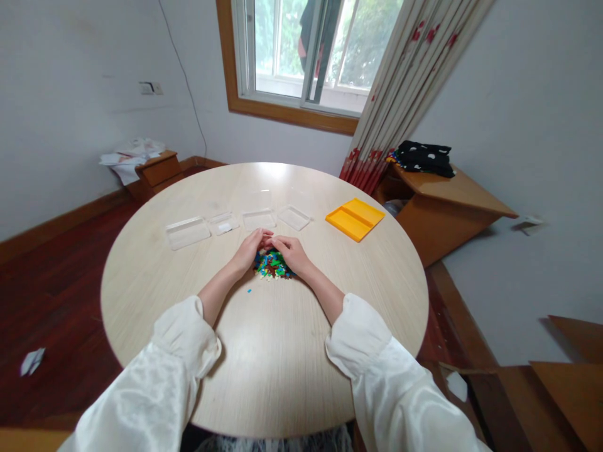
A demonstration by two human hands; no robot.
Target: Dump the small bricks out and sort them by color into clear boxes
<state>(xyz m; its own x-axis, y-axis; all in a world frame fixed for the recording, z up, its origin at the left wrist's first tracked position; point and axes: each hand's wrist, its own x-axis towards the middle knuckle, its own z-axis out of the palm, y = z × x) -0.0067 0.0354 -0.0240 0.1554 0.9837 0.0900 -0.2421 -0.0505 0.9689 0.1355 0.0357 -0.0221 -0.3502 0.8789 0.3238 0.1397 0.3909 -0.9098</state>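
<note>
Cupping a heap of small pieces (273,267), the left hand (249,252) and the right hand (294,253) curve around its far side, near the middle of the table. The heap is low and loose, a jumble of green, blue, brown-red, white and yellow bits, the green ones looking largest and flattest; pale crumbs spill along its near edge. One stray blue piece (249,290) lies apart from it, nearer the person and to the left.

The fingers are bent inward and the fingertips come close together beyond the heap; whether they pinch any piece, or actually touch each other, I cannot tell. Part of the heap is hidden under the hands, and single shapes are too small to make out. Both forearms run into white sleeves (141,383) cut off by the lower edge of the view.

Past the hands stand clear plastic trays (188,235), their outlines faint against the pale wood, and to the right a yellow tray (367,212) with a divider. The round table (277,358) has a light, streaky grain. Around it are a dark red floor (51,301), white walls, a wood-framed window (277,50) and a flowered curtain (393,81); a dark spotted cloth (426,158) rests on a tilted-looking wooden cabinet (447,207).
</note>
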